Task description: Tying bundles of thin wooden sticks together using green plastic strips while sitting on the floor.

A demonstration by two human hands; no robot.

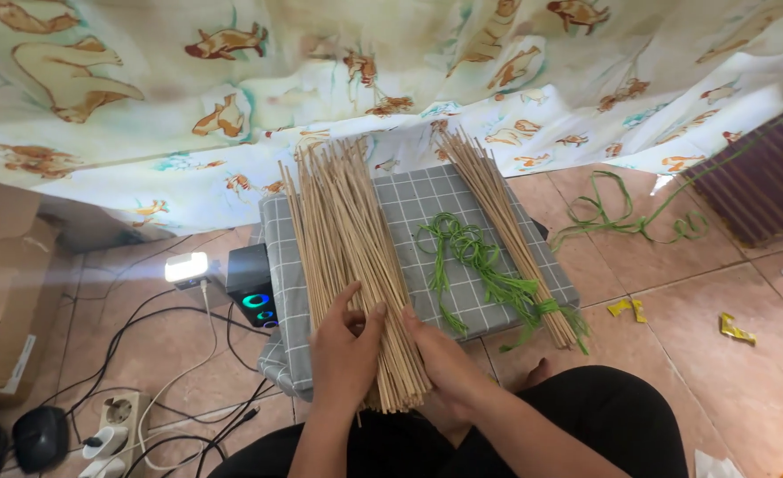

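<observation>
A thick loose bunch of thin tan sticks (pixel 349 239) lies lengthwise on a grey checked cushion (pixel 422 199). My left hand (pixel 345 354) wraps the near end of that bunch from the left, thumb on top. My right hand (pixel 440 354) presses against the same end from the right. A thinner bundle of sticks (pixel 508 232) lies to the right on the cushion, tied near its lower end with green string. A tangle of green string (pixel 466 252) rests between the two bundles.
A patterned curtain (pixel 391 80) hangs behind. More green string (pixel 626 217) trails over the tiled floor at right. At left are a black speaker (pixel 251 288), a small lit lamp (pixel 187 266), cables, a power strip (pixel 117 425) and a cardboard box (pixel 2 283).
</observation>
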